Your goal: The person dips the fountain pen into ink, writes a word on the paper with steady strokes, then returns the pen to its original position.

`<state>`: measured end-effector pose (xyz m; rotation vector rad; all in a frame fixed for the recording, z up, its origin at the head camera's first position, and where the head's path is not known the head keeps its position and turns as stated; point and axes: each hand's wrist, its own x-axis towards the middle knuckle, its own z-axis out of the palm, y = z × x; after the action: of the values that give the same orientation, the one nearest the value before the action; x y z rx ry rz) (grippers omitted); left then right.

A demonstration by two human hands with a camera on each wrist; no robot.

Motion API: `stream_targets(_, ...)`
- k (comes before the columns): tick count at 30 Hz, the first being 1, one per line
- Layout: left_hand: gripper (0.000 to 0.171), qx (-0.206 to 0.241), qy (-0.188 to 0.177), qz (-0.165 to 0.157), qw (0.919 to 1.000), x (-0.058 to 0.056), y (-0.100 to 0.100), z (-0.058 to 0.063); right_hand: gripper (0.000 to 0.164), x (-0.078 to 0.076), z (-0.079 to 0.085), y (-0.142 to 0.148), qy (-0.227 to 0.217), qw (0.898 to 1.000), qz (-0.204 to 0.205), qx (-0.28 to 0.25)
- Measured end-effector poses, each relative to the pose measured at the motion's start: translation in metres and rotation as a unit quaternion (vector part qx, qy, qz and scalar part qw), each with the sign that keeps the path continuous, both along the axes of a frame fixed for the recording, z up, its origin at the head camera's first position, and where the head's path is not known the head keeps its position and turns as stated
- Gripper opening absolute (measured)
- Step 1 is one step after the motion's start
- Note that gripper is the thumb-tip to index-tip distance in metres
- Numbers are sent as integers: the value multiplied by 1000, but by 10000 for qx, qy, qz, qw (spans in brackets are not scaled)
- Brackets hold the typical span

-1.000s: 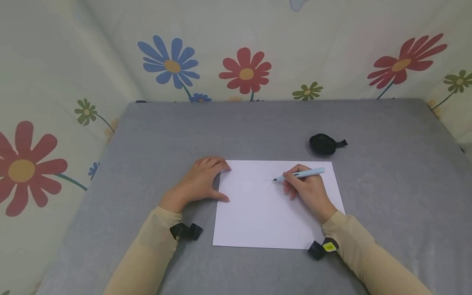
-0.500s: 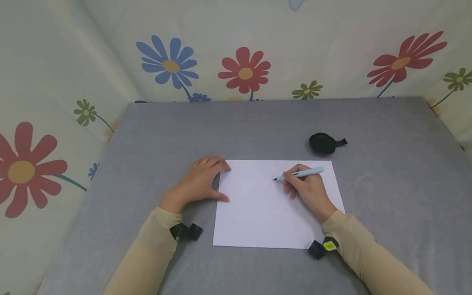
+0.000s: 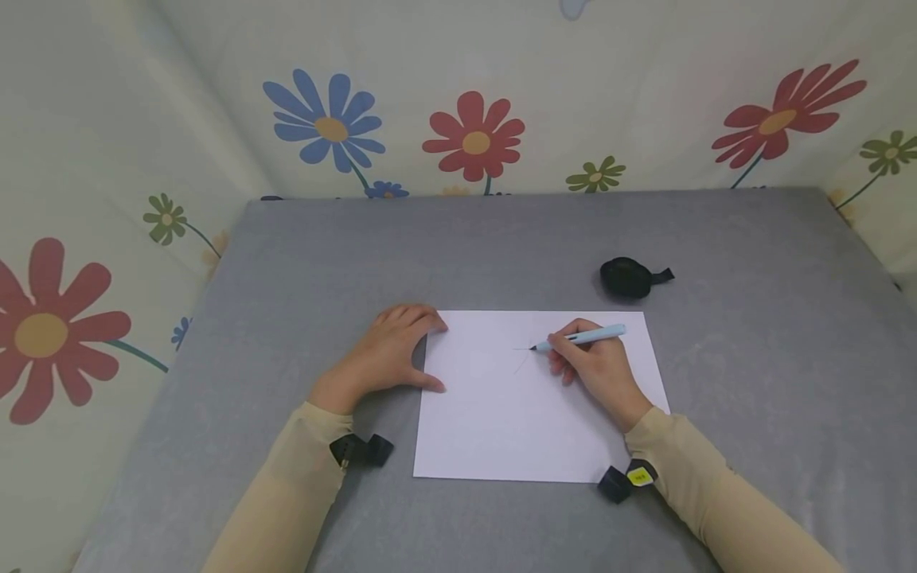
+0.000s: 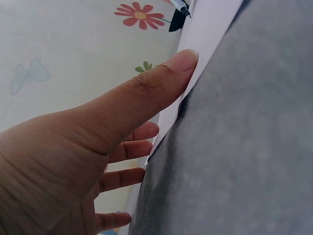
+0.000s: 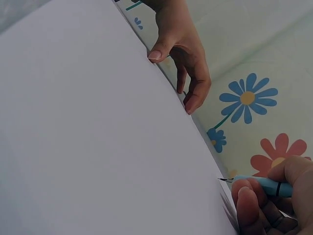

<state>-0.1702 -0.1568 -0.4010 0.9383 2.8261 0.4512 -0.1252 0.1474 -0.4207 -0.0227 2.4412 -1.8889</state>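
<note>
A white sheet of paper (image 3: 494, 422) lies on the grey table. My left hand (image 3: 387, 350) rests along its left side, thumb and fingers spread apart, with the thumb and index fingertips on the paper. In the left wrist view the thumb (image 4: 146, 88) reaches over the paper's edge. My right hand (image 3: 598, 366) pinches a light blue pen (image 3: 591, 336) in a writing grip over the upper right part of the sheet. The pen's dark pointed tip is right at the paper, by the end of a thin horizontal line. A faint slanted line runs below it.
Beyond the sheet's upper right corner lies a black rounded object (image 3: 626, 278) with a short strap. The grey table (image 3: 430, 247) extends around the paper. A flower-patterned curtain (image 3: 516, 48) hangs behind the table and along its left side.
Both hands stay almost where they were. The pen's back end has shifted very slightly to the left, while its tip remains at the end of the horizontal line.
</note>
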Motion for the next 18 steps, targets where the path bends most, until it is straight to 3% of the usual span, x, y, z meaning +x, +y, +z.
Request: stream_targets(18,84,-55,-44,74,9999,0,0,0,23,1,1,0,-18,10000,-33,76)
